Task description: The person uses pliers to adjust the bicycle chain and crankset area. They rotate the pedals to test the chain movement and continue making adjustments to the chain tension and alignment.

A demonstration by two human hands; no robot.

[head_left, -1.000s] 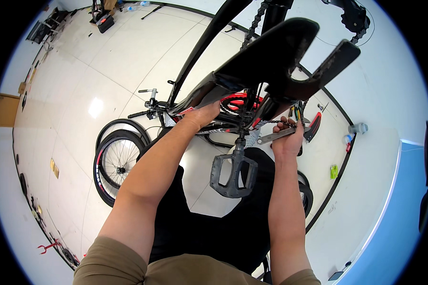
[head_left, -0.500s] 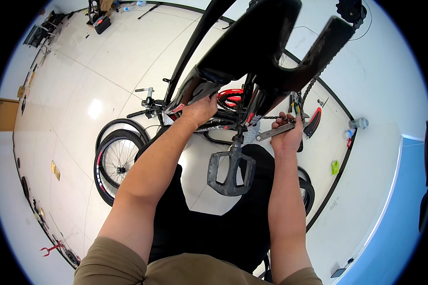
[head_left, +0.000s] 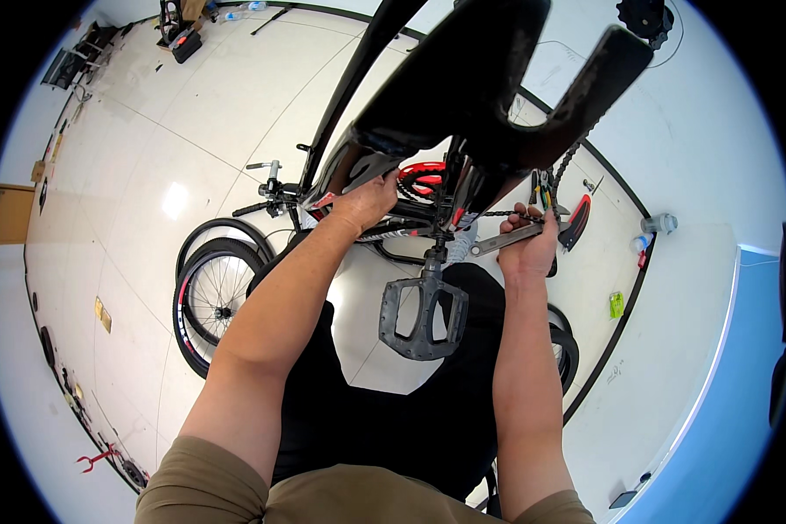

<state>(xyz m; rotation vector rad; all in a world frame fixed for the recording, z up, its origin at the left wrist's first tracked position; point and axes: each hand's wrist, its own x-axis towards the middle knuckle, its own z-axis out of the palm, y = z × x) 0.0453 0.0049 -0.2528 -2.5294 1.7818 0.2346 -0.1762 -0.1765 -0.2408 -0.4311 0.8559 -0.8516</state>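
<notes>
A black bicycle frame [head_left: 445,96] fills the upper middle, close to me, with a red chainring [head_left: 424,177] low behind it. My left hand [head_left: 364,206] is closed on the frame's lower left part, beside the chainring; its fingertips are hidden. Palm up, my right hand [head_left: 529,244] holds a flat grey metal bar [head_left: 502,240] with a rounded, holed end. Its curled fingers also meet the dark chain [head_left: 501,213], which runs from the frame and climbs at the right. A grey platform pedal [head_left: 424,319] hangs between my forearms.
Wheels [head_left: 214,301] lie on the tiled floor at the left, below handlebars [head_left: 275,196]. Beyond my right hand are a red and black curved piece [head_left: 576,224] and pliers [head_left: 546,189]. A bottle [head_left: 659,224] and a yellow-green packet [head_left: 617,306] lie by the right wall.
The frame has shifted very slightly to the left in the picture. Both hands keep the same holds.
</notes>
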